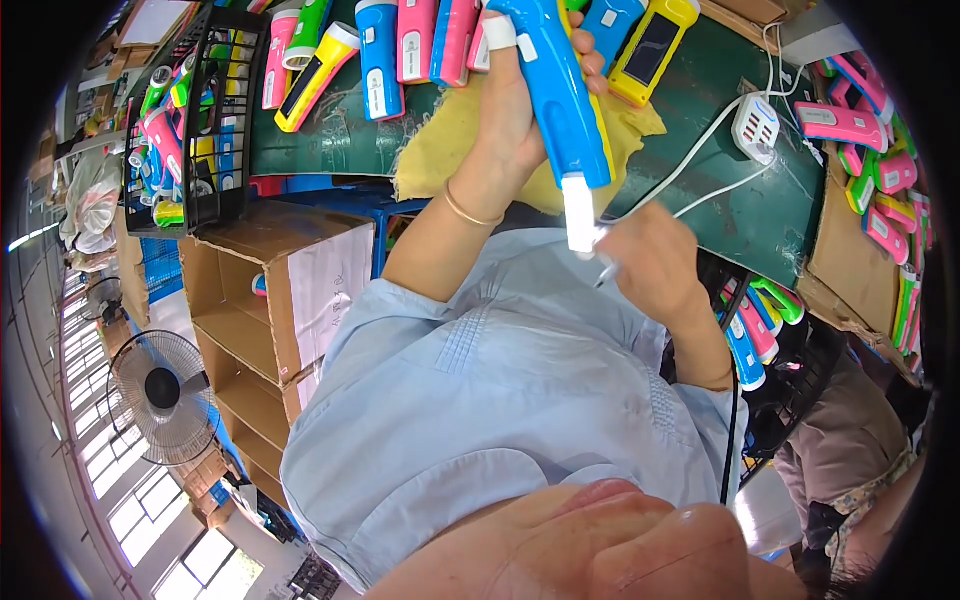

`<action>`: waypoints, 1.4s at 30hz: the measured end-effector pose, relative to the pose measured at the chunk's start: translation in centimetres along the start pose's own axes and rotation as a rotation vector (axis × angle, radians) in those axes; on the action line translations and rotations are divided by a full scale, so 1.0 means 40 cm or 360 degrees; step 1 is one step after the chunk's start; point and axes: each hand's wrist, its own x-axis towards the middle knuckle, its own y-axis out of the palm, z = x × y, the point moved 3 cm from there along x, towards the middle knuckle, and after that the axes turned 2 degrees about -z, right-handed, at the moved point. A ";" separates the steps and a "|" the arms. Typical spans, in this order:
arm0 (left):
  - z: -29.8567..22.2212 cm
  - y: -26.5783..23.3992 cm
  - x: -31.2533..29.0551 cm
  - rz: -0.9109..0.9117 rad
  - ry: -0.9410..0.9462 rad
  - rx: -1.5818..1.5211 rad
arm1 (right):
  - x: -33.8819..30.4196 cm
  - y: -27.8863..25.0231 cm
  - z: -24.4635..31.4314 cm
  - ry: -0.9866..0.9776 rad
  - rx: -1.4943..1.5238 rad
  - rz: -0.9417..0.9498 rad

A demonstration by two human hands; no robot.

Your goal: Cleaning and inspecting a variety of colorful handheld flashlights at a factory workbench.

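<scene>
My left hand, with a white wrap on its thumb, is closed around a blue flashlight with yellow edging. A bright white piece sticks out of the flashlight's near end. Close to that piece, my right hand is pinched at the end of a white cable; its fingers are slightly blurred. A small dark tip shows below those fingers. Whether the cable touches the white piece, I cannot tell. Under the flashlight lies a yellow cloth on the green tabletop.
A white multi-port USB charger stands at the right. Several coloured flashlights line the far side. A black basket and cardboard shelves are at left; a cardboard box of flashlights is at right. A fan and another person's clothed leg also show.
</scene>
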 end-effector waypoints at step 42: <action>-0.003 0.073 -0.080 0.0271 0.0182 0.1934 | 0.067 -0.076 -0.084 0.1127 0.0900 -0.0385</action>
